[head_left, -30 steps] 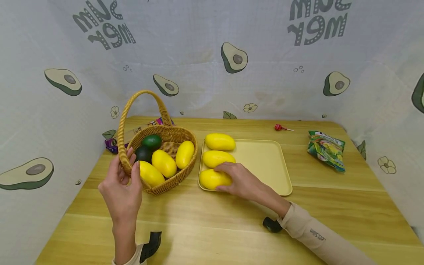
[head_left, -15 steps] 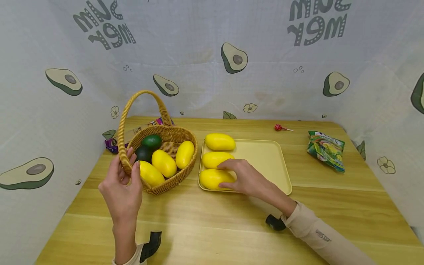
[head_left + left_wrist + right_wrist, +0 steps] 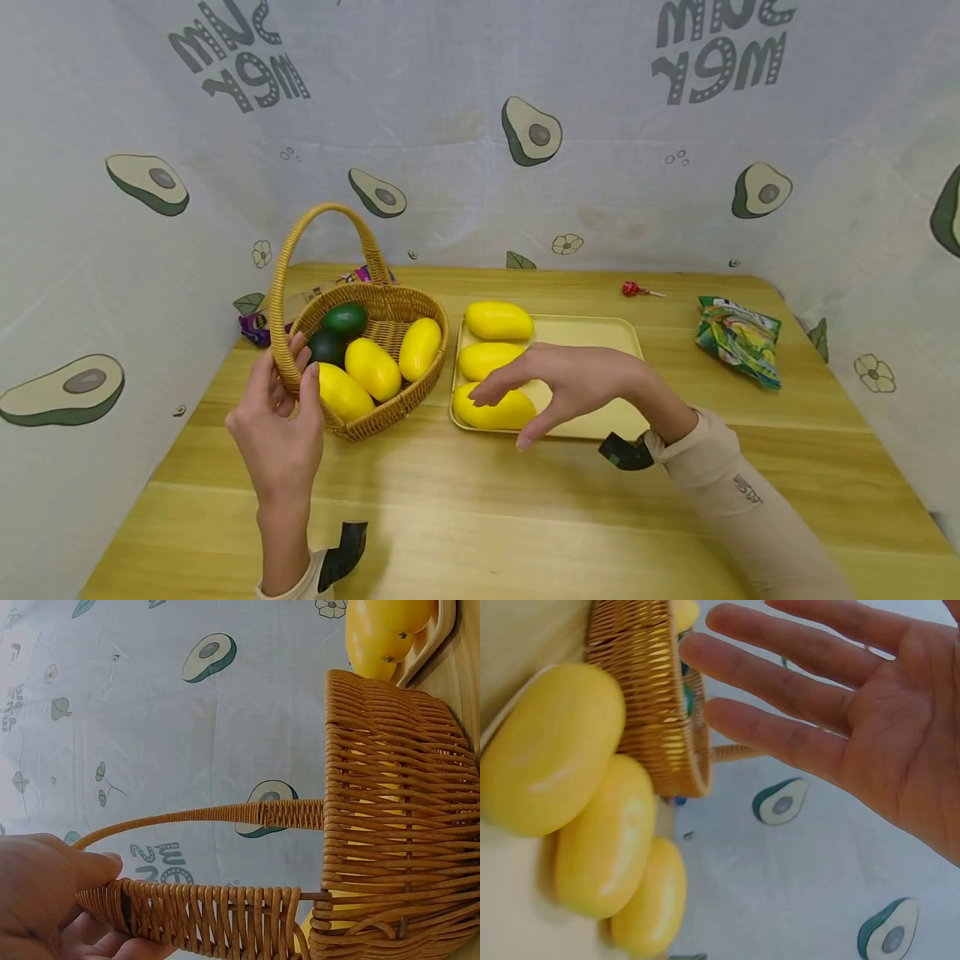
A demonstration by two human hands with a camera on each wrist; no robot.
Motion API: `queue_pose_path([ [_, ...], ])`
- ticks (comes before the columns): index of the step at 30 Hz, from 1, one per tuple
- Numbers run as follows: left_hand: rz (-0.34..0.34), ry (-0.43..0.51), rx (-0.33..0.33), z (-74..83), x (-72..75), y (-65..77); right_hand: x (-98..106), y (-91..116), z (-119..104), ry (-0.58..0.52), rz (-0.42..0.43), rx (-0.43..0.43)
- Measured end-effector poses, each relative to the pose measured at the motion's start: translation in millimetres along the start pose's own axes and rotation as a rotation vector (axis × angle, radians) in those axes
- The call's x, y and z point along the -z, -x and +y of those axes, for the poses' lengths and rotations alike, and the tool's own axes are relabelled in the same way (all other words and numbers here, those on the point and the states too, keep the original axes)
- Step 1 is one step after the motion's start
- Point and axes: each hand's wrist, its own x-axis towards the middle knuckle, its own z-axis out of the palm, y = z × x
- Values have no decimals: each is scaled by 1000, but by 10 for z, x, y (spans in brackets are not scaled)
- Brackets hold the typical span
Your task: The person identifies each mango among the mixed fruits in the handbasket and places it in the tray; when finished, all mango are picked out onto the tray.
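Note:
The left hand [image 3: 277, 429] grips the near side of the arched handle [image 3: 217, 911] of a wicker basket [image 3: 401, 412], thumb and fingers round it. Inside the basket lie three yellow mangoes [image 3: 372, 369] and two dark green avocado-like fruits [image 3: 344, 320]. To its right, a pale yellow tray [image 3: 592, 333] bears three more mangoes, lined up along its left side: a front one [image 3: 487, 408], a middle one [image 3: 483, 360] and a back one [image 3: 498, 320]. Over the front mango hovers the right hand [image 3: 585, 379], holding nothing; its fingers are stretched out in the right wrist view.
A green snack bag [image 3: 738, 337] lies on the wooden table [image 3: 450, 533] at the right. Behind the tray is a red lollipop [image 3: 632, 289]. A purple package [image 3: 255, 327] shows partly behind the basket. Avocado-printed cloth [image 3: 450, 208] encloses the back and sides.
The right hand has let go of the front mango, leaving it on the tray, and has lifted and drawn back to the right. The left hand stays on the basket handle.

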Motion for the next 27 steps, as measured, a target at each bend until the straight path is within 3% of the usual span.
queue_pose_path([
  [4,0,-3,-5,-5,-3,4,187,-190,12,-10,-52,106],
  [8,3,-4,0,-8,-2,9,331,-464,86,-104,-61,135],
  [14,8,0,-2,-15,-10,5,480,-919,226,-336,-125,69],
  [18,3,17,-3,-18,-21,3,558,-1221,284,-374,-151,29],
  [27,-11,-4,11,-1,-7,5,624,-1852,385,-410,-246,24],
])
